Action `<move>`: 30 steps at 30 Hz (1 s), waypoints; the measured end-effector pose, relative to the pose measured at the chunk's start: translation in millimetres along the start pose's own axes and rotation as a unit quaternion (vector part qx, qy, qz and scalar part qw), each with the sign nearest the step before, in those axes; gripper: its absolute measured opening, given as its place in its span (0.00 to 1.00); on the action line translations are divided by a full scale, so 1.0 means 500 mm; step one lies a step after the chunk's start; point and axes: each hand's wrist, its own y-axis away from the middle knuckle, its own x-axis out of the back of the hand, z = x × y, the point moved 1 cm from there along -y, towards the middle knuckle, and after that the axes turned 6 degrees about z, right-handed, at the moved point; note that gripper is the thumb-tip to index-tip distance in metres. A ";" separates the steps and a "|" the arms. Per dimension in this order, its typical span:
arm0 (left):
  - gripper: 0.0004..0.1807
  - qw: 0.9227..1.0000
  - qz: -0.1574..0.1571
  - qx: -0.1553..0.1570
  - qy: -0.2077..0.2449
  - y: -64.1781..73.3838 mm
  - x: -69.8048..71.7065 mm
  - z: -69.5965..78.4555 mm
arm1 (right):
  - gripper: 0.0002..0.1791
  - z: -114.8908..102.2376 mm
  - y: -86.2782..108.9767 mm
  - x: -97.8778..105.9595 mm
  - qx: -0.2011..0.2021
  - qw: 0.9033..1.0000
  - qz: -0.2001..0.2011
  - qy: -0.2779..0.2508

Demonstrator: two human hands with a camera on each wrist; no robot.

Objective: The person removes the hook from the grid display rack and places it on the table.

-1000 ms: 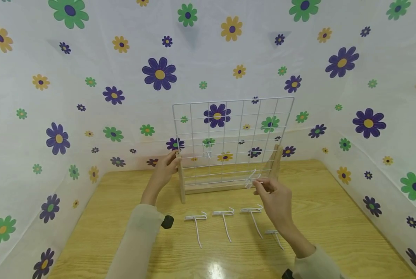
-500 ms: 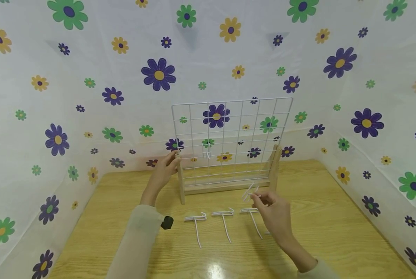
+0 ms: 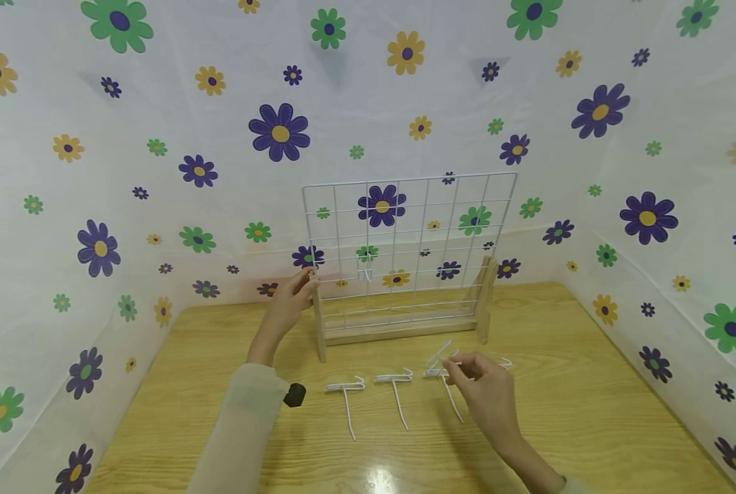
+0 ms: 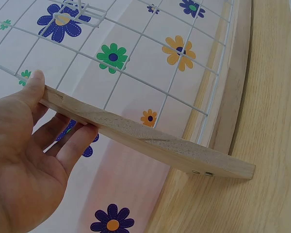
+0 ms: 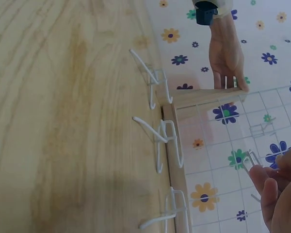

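Observation:
My left hand grips the upper end of the left wooden post of a stand, thumb on one side and fingers on the other. The stand holds an upright white wire grid. A white wire display hook hangs on the grid's left part. My right hand pinches another white wire hook by the fingertips, apart from the grid and in front of its base. Behind and below it lies a hook on the table, partly covered in the head view.
Two more hooks lie in a row on the wooden table. A curled wire tip shows beyond my right hand, the rest hidden. Flower-patterned sheets enclose the table at the back and sides.
My right hand has drawn back from the grid's lower edge toward me, carrying the hook. The left hand keeps its hold on the post.

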 end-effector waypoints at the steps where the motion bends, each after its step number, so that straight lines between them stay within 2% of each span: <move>1: 0.32 1.000 0.001 -0.001 0.000 0.000 0.000 0.001 | 0.04 0.001 0.003 0.000 -0.003 1.000 -0.002 0.000; 11: 0.34 1.000 0.001 0.007 -0.012 0.001 0.000 0.004 | 0.06 0.012 0.035 -0.008 -0.036 0.999 -0.017 0.003; 19: 0.35 1.000 0.000 0.005 -0.012 0.002 0.000 0.004 | 0.07 0.022 0.057 -0.016 -0.087 0.996 -0.035 0.000; 20: 0.34 1.000 -0.002 0.008 -0.009 0.006 0.000 0.014 | 0.07 0.022 0.059 -0.017 -0.091 0.995 -0.036 -0.001; 26: 0.34 1.000 -0.001 0.008 -0.008 0.005 0.000 0.012 | 0.07 0.029 0.070 -0.022 -0.101 0.994 -0.043 -0.003; 27: 0.34 1.000 0.002 0.004 -0.011 0.001 -0.001 0.002 | 0.07 0.030 0.072 -0.023 -0.103 0.994 -0.046 -0.005; 30: 0.34 1.000 0.004 0.002 -0.013 0.001 -0.001 0.000 | 0.07 0.035 0.077 -0.024 -0.116 0.992 -0.056 0.000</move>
